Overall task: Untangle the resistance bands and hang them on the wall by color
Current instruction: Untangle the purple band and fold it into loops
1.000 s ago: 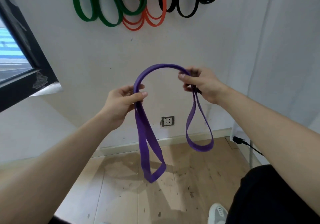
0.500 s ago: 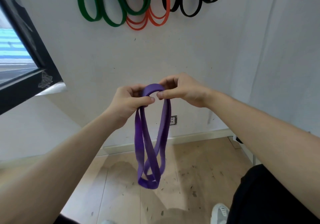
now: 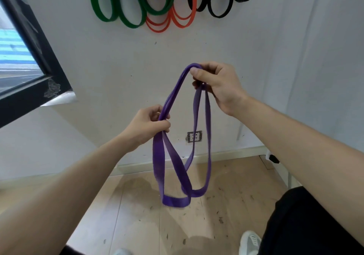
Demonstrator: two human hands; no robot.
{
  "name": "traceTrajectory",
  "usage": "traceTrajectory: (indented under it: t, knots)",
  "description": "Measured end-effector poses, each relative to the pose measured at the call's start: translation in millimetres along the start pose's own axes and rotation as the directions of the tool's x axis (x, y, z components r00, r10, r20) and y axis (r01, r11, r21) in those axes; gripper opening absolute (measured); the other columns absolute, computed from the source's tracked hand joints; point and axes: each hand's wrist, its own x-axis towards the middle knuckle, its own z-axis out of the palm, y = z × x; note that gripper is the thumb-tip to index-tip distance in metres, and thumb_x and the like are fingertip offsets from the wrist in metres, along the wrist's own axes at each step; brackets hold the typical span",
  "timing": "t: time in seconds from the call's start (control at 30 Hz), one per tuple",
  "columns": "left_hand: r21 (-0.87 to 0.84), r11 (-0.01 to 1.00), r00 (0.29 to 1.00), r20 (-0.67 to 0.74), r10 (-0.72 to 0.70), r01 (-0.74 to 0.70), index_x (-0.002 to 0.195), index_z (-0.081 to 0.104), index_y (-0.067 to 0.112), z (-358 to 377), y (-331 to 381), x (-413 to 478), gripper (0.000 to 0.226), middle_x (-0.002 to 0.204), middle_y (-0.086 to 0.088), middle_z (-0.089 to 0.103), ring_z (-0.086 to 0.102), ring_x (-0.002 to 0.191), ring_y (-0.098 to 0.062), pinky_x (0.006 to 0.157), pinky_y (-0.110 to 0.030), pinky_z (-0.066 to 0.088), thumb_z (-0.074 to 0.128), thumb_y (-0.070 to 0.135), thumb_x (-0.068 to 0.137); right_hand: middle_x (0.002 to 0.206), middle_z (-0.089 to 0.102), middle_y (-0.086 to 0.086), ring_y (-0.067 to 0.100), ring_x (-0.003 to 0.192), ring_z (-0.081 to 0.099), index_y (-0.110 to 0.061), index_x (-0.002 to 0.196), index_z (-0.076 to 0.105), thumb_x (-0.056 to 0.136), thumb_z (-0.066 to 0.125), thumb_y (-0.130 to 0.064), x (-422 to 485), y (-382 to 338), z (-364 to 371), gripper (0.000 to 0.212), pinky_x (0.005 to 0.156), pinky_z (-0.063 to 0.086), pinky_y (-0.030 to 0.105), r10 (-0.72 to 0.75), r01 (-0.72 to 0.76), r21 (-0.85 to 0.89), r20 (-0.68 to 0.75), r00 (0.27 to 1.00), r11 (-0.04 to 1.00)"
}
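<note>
Purple resistance band [image 3: 157, 168]: long axis near vertical, loops hanging below both grips, crossed low. Right hand [image 3: 216, 85]: thumb and fingers pinching top bend, higher. Left hand [image 3: 145, 126]: fingers curled round two strands, lower-left.

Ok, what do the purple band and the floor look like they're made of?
Purple band: likely rubber or latex, matte; a flat strip drooping limp in twisted loops from the left hand and right hand. Floor: pale wood or wood-look laminate, can't tell which; plank seams show, dull and scuffed.
</note>
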Motion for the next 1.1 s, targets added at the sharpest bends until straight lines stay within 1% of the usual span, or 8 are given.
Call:
traceTrajectory:
  t: [0.2, 0.37, 0.43, 0.57, 0.67, 0.77, 0.9, 1.1]
  knots:
    - [-0.144, 0.99, 0.998, -0.058, -0.006, -0.002, 0.1, 0.068, 0.008, -4.8, 12.1, 2.0, 0.015, 0.08, -0.006, 0.066, 0.065, 0.068, -0.018, 0.067, -0.029, 0.058, 0.071, 0.0, 0.088, 0.075, 0.061, 0.002, 0.015, 0.065, 0.057, -0.005, 0.095, 0.07, 0.093, 0.069, -0.013, 9.1, 14.4, -24.1, 0.009, 0.07, 0.047, 0.03, 0.068, -0.071, -0.032, -0.073, 0.995, 0.997]
    - [-0.336, 0.942, 0.996, -0.082, -0.039, 0.009, 0.09, 0.07, 0.01, -23.9, 11.8, 3.8, 0.02, 0.065, 0.001, 0.059, 0.055, 0.056, -0.015, 0.07, -0.031, 0.051, 0.074, 0.007, 0.07, 0.086, 0.067, 0.006, 0.022, 0.085, 0.065, -0.002, 0.107, 0.069, 0.09, 0.069, -0.008, -0.6, 34.6, -54.3, 0.018, 0.097, 0.05, 0.044, 0.342, -0.263, -0.318, 0.225, 0.913, 0.911]
    - [-0.349, 0.937, 0.999, -0.029, -0.029, 0.017, 0.085, 0.067, 0.009, -25.7, 13.3, 2.7, 0.018, 0.059, 0.003, 0.054, 0.05, 0.055, -0.013, 0.063, -0.024, 0.05, 0.073, 0.007, 0.069, 0.092, 0.07, 0.006, 0.021, 0.092, 0.068, -0.007, 0.109, 0.07, 0.089, 0.071, -0.009, -5.4, 41.4, -57.6, 0.02, 0.104, 0.049, 0.046, 0.433, -0.257, -0.466, 0.322, 0.842, 0.847]
    - [-0.364, 0.931, 1.0, 0.023, -0.005, 0.013, 0.078, 0.064, 0.009, -18.1, 21.3, 0.3, 0.014, 0.056, 0.003, 0.051, 0.046, 0.054, -0.013, 0.06, -0.021, 0.048, 0.073, 0.004, 0.069, 0.1, 0.072, 0.013, 0.02, 0.095, 0.068, -0.015, 0.103, 0.073, 0.085, 0.078, -0.011, -12.8, 48.3, -43.6, 0.02, 0.103, 0.05, 0.048, 0.527, -0.192, -0.625, 0.408, 0.746, 0.756]
    - [-0.338, 0.941, 0.999, 0.046, 0.014, 0.002, 0.079, 0.064, 0.008, -9.0, 26.0, 0.5, 0.018, 0.057, 0.003, 0.051, 0.047, 0.054, -0.013, 0.062, -0.022, 0.048, 0.075, -0.006, 0.077, 0.097, 0.068, 0.012, 0.02, 0.092, 0.066, -0.01, 0.104, 0.07, 0.083, 0.078, -0.005, -18.9, 43.1, -19.6, 0.022, 0.092, 0.052, 0.035, 0.495, -0.215, -0.525, 0.479, 0.725, 0.823]
    - [-0.275, 0.961, 0.999, 0.04, 0.019, -0.007, 0.081, 0.066, 0.008, -2.8, 25.8, -0.2, 0.02, 0.06, 0.0, 0.055, 0.052, 0.056, -0.013, 0.066, -0.026, 0.05, 0.07, -0.012, 0.083, 0.092, 0.064, 0.009, 0.02, 0.089, 0.061, -0.013, 0.094, 0.067, 0.079, 0.079, -0.005, -17.7, 29.1, 0.8, 0.021, 0.086, 0.047, 0.036, 0.36, -0.18, -0.375, 0.496, 0.79, 0.91]
    - [-0.129, 0.991, 0.999, 0.021, 0.025, -0.022, 0.091, 0.066, 0.007, -7.2, 16.9, -0.4, 0.02, 0.068, -0.005, 0.059, 0.058, 0.065, -0.018, 0.073, -0.031, 0.052, 0.07, -0.01, 0.082, 0.077, 0.063, 0.002, 0.012, 0.076, 0.06, -0.007, 0.089, 0.065, 0.079, 0.072, 0.0, -15.8, 11.7, 14.4, 0.014, 0.074, 0.05, 0.025, 0.237, -0.13, -0.277, 0.398, 0.886, 0.952]
    - [-0.01, 1.0, 0.997, 0.08, -0.016, 0.016, 0.095, 0.064, 0.01, 0.5, 3.5, -7.3, 0.023, 0.069, 0.002, 0.062, 0.062, 0.067, -0.012, 0.07, -0.028, 0.055, 0.078, -0.002, 0.08, 0.069, 0.054, 0.005, 0.018, 0.063, 0.054, -0.008, 0.076, 0.062, 0.074, 0.063, -0.006, -12.4, -3.4, 22.7, 0.003, 0.069, 0.052, 0.03, 0.155, -0.155, -0.024, 0.275, 0.949, 0.988]
